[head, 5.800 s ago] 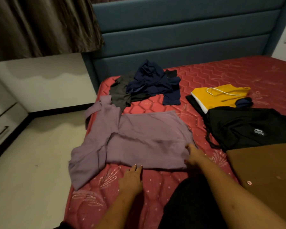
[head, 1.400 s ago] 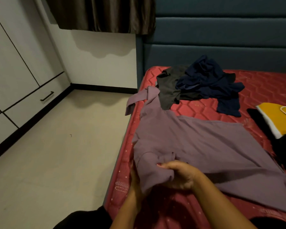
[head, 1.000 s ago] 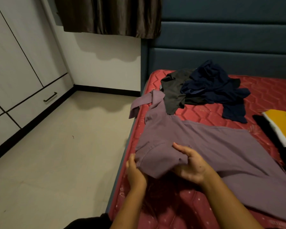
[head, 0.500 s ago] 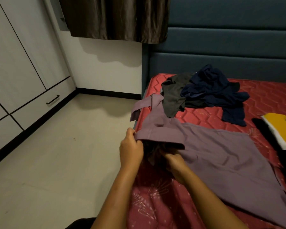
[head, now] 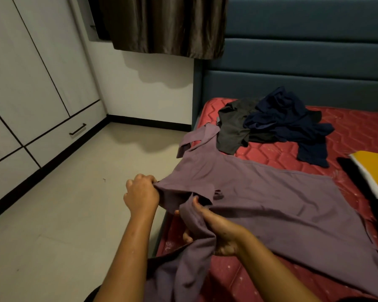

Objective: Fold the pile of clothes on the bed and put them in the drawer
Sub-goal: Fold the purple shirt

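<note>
While left hand (head: 140,196) pinches purple garment (head: 260,199), right hand (head: 218,233) grips it

Brown curtain (head: 162,25) hangs far, top centre, its hem casting a wavy shadow on the white wall (head: 144,92) below. Black skirting (head: 148,124) runs along the wall's foot and on along the base of the white cabinet (head: 31,62) at left, which has thin black seams. Pale floor (head: 74,214) fills the left and near-left, with a few small dark specks on it.
</note>
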Action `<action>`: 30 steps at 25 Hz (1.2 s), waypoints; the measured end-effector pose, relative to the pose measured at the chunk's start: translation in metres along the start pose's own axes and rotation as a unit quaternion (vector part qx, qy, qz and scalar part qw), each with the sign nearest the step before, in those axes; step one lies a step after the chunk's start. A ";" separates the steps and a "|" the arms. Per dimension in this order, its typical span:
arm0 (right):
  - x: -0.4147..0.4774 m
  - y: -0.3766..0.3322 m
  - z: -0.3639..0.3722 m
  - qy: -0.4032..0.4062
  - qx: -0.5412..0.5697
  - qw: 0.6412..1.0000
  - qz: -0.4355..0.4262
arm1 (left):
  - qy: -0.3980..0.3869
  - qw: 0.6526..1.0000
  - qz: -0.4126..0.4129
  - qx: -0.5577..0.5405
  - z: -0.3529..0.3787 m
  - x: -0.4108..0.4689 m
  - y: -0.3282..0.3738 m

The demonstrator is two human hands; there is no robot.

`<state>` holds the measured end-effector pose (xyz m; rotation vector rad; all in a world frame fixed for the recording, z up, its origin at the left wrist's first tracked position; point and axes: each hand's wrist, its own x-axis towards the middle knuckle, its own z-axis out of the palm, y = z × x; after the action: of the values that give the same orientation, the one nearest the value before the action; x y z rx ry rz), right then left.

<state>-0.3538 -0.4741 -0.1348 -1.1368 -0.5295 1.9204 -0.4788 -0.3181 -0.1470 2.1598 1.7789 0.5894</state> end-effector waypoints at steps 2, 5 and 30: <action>-0.003 -0.012 -0.005 0.003 -0.087 0.996 0.005 | -0.041 0.995 -0.073 -0.044 0.013 0.004 -0.025; 0.014 -0.036 -0.023 0.162 -0.161 0.973 -0.045 | -0.119 0.987 -0.082 -0.063 0.037 0.002 -0.042; 0.013 0.019 -0.181 0.311 -0.754 0.578 0.020 | -0.317 0.916 0.217 0.115 0.139 -0.071 0.031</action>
<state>-0.2090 -0.4834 -0.2457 -2.6433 -1.8205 0.4879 -0.3969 -0.3877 -0.2645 2.5236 1.0674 -0.2533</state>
